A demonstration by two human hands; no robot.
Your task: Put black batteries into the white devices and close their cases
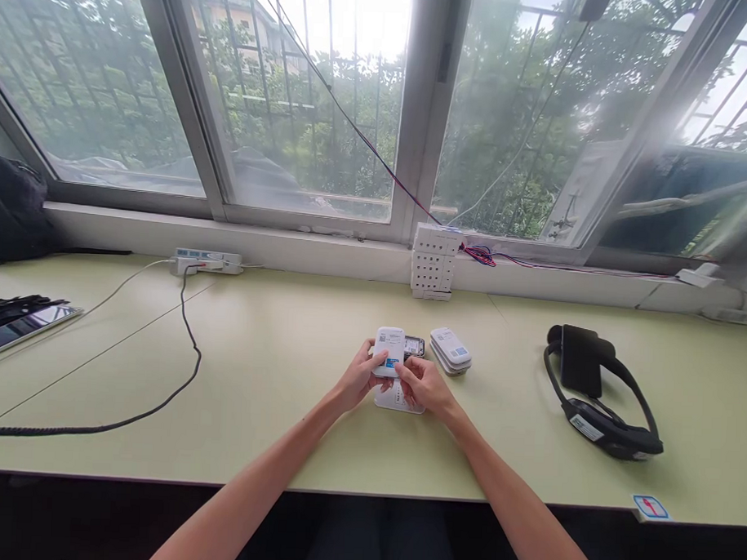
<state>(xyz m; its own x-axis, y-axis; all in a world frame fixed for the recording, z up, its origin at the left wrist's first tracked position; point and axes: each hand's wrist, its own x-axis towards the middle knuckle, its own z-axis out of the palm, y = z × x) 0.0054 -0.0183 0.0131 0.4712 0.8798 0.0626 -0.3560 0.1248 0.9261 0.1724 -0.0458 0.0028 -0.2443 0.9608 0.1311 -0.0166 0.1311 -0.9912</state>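
Observation:
A white pocket-sized device [389, 343] with rounded corners, printed text and a blue label is held up over the table between both hands. My left hand [359, 376] grips its left side, the thumb lying across the front. At the lower right corner, my right hand [427, 385] pinches it with thumb and fingers. Under the hands lies a white flat piece [399, 400] with print, partly covered by the fingers. Just behind the right hand shows a dark-framed open device [414, 346], partly hidden. To its right sits a stack of similar white devices [450, 348].
A stack of white boxes [434, 262] stands against the window ledge, with a bundle of thin wires [480, 253]. On the right rests a black headset [613, 427]. At left are a power strip [227, 263], a black cable [189, 380] and a tablet-like device [25, 333].

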